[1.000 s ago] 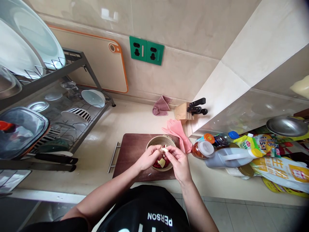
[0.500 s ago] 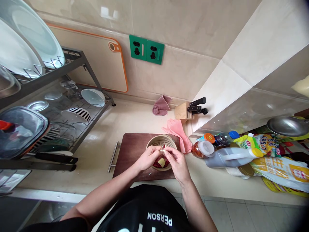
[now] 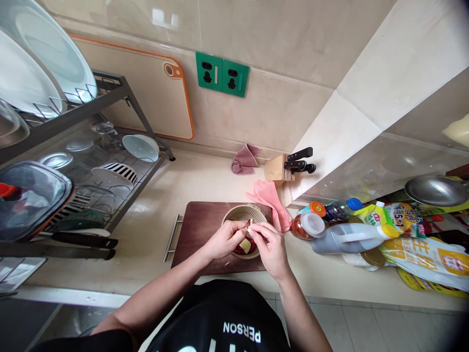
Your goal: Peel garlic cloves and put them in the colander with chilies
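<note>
My left hand and my right hand meet above a beige slotted basket, fingertips pinched together. Between them is a small whitish piece, apparently a garlic clove, mostly covered by the fingers. Inside the basket lie a pale yellow chunk that looks like ginger and red bits like chillies. The basket stands on a dark brown cutting board with a metal handle at its left. A small white scrap sits on the board in front of the basket.
A pink rubber glove touches the board's right side. Behind are a knife block and a mauve cloth. Bottles and jars, including a large jug, crowd the right. At left stands a dish rack with plates and bowls.
The right hand has shifted and turned slightly, its fingers moving on the small whitish piece. The left hand stays almost in place, still pinching. The basket has not moved.
</note>
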A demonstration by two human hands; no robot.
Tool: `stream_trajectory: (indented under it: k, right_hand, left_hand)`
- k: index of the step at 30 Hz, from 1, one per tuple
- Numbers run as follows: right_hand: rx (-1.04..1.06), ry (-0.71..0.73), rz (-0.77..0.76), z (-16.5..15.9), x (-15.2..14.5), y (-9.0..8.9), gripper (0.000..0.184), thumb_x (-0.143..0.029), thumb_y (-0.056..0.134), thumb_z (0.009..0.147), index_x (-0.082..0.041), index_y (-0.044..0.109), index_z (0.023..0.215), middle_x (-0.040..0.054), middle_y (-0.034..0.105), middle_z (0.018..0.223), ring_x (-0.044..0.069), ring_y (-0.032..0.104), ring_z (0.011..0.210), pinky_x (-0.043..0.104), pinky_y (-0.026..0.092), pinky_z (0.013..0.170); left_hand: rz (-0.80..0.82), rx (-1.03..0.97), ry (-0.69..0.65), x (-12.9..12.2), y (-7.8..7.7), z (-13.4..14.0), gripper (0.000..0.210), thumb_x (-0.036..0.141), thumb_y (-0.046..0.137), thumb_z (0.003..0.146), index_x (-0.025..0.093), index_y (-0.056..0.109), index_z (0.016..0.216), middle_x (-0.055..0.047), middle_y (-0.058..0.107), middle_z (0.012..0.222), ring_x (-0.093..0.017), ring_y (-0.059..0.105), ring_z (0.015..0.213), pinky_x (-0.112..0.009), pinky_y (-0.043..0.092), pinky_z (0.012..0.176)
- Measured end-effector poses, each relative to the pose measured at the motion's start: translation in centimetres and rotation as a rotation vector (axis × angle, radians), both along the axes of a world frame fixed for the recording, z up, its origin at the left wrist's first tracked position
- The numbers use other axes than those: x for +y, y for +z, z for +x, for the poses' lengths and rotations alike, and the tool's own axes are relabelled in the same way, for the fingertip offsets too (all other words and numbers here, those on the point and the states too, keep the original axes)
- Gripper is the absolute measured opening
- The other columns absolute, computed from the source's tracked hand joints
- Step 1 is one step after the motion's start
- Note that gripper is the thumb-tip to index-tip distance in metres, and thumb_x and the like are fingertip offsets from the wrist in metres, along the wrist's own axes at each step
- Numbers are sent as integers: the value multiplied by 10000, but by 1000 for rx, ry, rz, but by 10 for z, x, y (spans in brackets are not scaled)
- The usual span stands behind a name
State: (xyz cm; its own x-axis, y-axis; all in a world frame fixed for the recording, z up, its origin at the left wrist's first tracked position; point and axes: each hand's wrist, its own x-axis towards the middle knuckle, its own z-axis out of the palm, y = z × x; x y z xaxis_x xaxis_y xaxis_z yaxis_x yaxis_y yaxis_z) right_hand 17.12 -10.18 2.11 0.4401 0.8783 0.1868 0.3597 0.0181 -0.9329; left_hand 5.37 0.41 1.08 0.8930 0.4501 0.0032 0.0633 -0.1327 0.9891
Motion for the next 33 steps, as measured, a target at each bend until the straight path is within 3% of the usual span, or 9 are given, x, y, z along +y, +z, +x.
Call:
stream_trajectory:
  k: [7,12,15,18,23,26,30,33]
  right_hand:
    - [146,14,-41,-3,1,-8,156,-296,592,840,-208,689,925,49,669,871,180,626,755,288,506,690]
    - [328,-1,-72,-3,2,-14,161,-325,626,813,-195,671,897,26,654,802,151,598,688,262,488,646]
    - [663,-99,-20,-1,5,-17,166,-346,668,777,-206,654,865,10,645,811,120,565,663,241,472,623]
    - [946,-107,46,3,7,-20,181,-319,731,714,-211,651,835,-9,607,790,96,534,656,217,460,608]
    - [1082,-34,17,13,7,-29,256,-317,725,709,-242,643,940,-8,582,761,108,524,642,227,449,555]
    - [855,-69,-41,20,6,-38,243,-342,686,740,-220,643,946,0,596,753,113,526,610,237,445,545]
    - [97,-52,-189,29,4,-46,120,-226,599,790,-183,671,876,33,623,792,153,564,655,294,477,643]
    - [-327,43,-286,31,5,-48,205,-86,534,774,-195,681,866,59,618,886,183,592,753,313,478,718]
  left_hand:
    - [-76,-3,115,-4,-9,4,287,252,409,824,169,349,556,55,316,542,-76,269,518,-196,252,496]
    - [-156,-15,118,-5,-8,6,290,263,435,805,165,367,541,53,338,525,-71,279,500,-193,246,483]
    - [-263,-33,123,-6,-10,6,283,262,444,793,163,384,535,53,359,505,-66,283,477,-192,242,469]
    - [-408,-36,115,-6,-17,7,280,263,446,774,162,389,520,47,378,472,-61,289,449,-194,220,444]
    - [-791,-67,15,-4,-22,7,212,306,477,760,140,475,628,11,506,525,-33,220,387,-187,103,392]
    - [-882,-98,9,3,-19,4,149,273,520,721,129,501,689,-28,575,603,-30,250,397,-175,86,390]
    - [-859,-141,75,18,-19,-5,101,203,540,679,112,528,723,-79,630,686,-36,309,418,-171,84,392]
    - [-820,-147,137,28,-20,-12,118,150,541,642,106,551,751,-89,643,731,-39,338,433,-172,102,397]
